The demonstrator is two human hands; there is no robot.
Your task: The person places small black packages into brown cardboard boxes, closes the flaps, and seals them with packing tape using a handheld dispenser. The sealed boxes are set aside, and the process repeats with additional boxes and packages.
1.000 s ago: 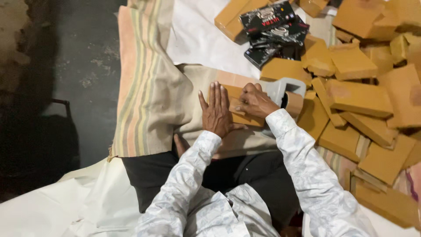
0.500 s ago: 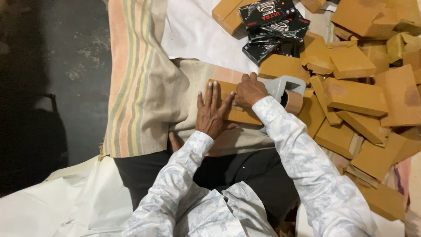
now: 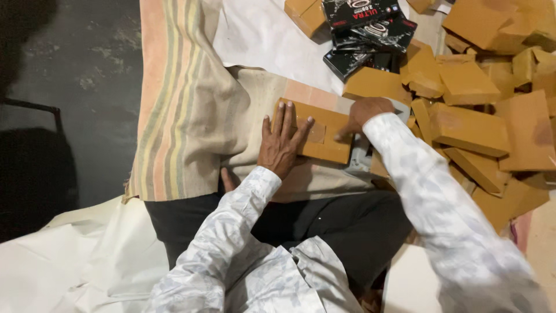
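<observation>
Two hands: left hand (image 3: 282, 145) flat, open on brown box (image 3: 324, 134); right hand (image 3: 366, 111) loosely curled beside it

flat box (image 3: 324, 136): looking like matt tan cardboard | striped cloth (image 3: 185, 110): showing coarse woven fabric | black packets (image 3: 365, 26): gleaming glossy | sheet (image 3: 69, 261): appearing as smooth white paper | floor (image 3: 87, 64): looking like rough concrete

Tan cartons (image 3: 486, 127), black boxes (image 3: 362, 26)

box (image 3: 324, 136) was mustard-orange | cloth (image 3: 179, 110) was beige with peach and olive stripes | packets (image 3: 365, 29) were black | sleeves (image 3: 428, 191) were white-grey mottled
</observation>
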